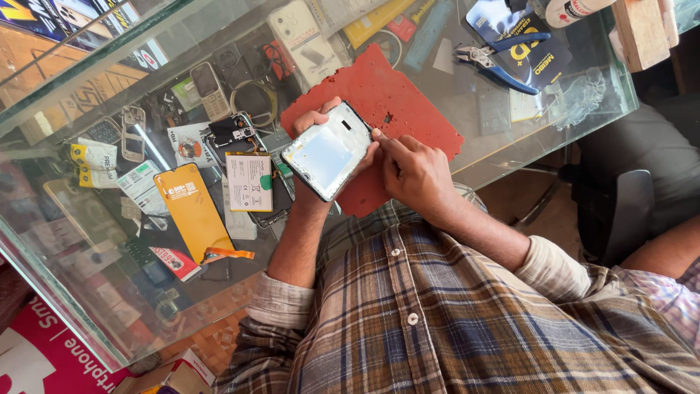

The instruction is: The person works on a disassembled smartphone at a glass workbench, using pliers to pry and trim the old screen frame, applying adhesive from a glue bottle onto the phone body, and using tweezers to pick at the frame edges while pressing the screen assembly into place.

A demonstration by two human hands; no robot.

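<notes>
My left hand (312, 124) holds an opened smartphone (328, 150) from beneath, its silver inner frame facing up over a red work mat (408, 109) on the glass counter. My right hand (412, 169) pinches at the phone's right edge with thumb and forefinger. A white battery pack (249, 182) and a small black circuit board (232, 131) lie on the glass just left of the phone. Whether a tool sits in my right fingers is too small to tell.
Blue-handled pliers (496, 62) lie at the far right of the glass counter (510, 138). A yellow phone back cover (195, 211) rests left. Under the glass are several phones and packaged parts. A wooden block (642, 29) stands at the top right corner.
</notes>
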